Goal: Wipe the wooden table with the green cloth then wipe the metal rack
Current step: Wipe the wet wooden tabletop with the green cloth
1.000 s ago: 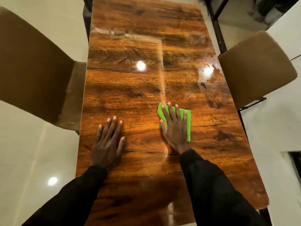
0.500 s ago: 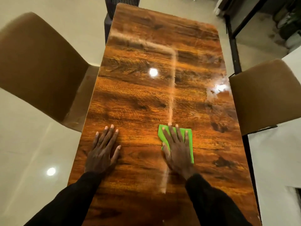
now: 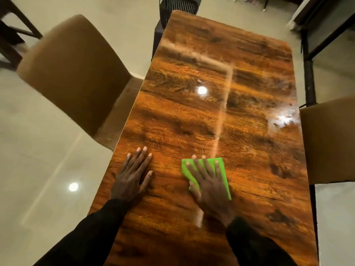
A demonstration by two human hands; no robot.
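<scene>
A glossy wooden table [image 3: 240, 131] runs away from me, with a pale wiped streak down its middle. The green cloth [image 3: 221, 167] lies flat on the near half of the table. My right hand [image 3: 208, 181] presses it down with straight, spread fingers and covers most of it. To its left, my left hand [image 3: 132, 176] rests flat on the bare wood near the table's left edge, fingers straight, holding nothing. A dark metal rack [image 3: 309, 52] stands past the table's far right corner, only partly in view.
A brown padded chair [image 3: 75, 73] is tucked at the table's left side and another brown chair [image 3: 328, 139] at its right. A dark slatted chair [image 3: 178, 8] stands at the far end. Shiny beige floor tiles surround the table.
My right hand has drawn the green cloth back toward me along the streak. The view has swung so more of the table's far end shows. My left hand stays flat on the wood.
</scene>
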